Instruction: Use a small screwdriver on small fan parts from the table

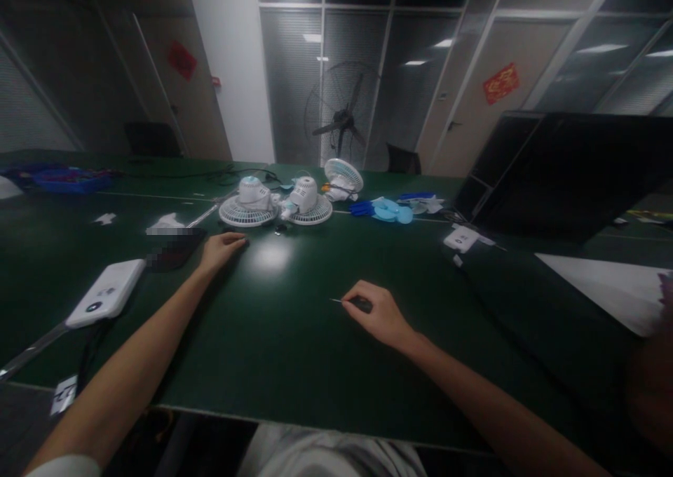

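My right hand (379,314) is over the middle of the green table (294,351), thumb and forefinger pinched on a thin metal piece (335,300). Its tip sticks out to the left; the kind is too small to make out. Farther off and to the left, my left hand (221,251) rests low over the table with its fingers pressed together. Something small and dark shows at those fingertips. Just beyond it, two white fan heads (252,200) lie with their round grilles down, and a small dark part (281,229) lies in front of them.
A third fan head (343,179) leans behind, near light-blue fan blades (392,210) and blue gloves (362,208). White box-shaped devices (108,291) with cables lie left and right. A black monitor (568,175) and a white sheet (599,284) are at right, a blue tray (71,181) far left.
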The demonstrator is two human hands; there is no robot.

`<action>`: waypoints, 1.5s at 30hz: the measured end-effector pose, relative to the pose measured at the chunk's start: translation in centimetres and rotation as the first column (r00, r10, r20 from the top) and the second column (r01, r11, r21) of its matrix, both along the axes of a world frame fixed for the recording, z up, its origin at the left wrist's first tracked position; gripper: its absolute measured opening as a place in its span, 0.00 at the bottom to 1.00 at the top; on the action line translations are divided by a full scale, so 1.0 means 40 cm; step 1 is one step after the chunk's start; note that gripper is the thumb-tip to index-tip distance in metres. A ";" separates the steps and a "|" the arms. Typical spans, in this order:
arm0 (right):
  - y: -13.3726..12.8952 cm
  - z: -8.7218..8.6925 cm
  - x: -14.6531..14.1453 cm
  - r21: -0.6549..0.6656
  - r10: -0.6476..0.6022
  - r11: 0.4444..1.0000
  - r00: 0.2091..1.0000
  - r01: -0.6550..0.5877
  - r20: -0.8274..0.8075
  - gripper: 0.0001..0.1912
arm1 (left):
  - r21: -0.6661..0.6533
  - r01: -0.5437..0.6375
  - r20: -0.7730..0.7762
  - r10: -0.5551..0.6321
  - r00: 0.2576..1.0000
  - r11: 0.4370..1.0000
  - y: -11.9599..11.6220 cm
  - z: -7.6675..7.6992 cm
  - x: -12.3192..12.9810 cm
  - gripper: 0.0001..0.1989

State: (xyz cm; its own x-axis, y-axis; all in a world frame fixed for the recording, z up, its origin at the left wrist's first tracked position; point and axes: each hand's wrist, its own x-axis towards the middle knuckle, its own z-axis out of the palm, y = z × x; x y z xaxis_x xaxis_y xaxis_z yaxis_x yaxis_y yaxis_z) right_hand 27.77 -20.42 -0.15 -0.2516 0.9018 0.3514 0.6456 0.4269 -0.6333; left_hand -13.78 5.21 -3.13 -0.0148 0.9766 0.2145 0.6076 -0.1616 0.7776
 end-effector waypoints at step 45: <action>-0.002 -0.002 -0.004 0.001 0.008 1.000 0.997 -0.008 0.082 0.04 | -0.022 0.856 -0.063 -0.855 0.515 0.517 -0.368 0.062 0.401 0.19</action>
State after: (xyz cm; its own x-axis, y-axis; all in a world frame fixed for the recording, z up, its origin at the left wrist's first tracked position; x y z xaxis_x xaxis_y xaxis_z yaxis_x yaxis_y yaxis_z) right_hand 27.61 -20.50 -0.21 -0.2868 0.8993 0.3301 0.6918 0.4328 -0.5780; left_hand 2.28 -9.52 -0.64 0.8391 0.5084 0.1937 0.2145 -0.6363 0.7410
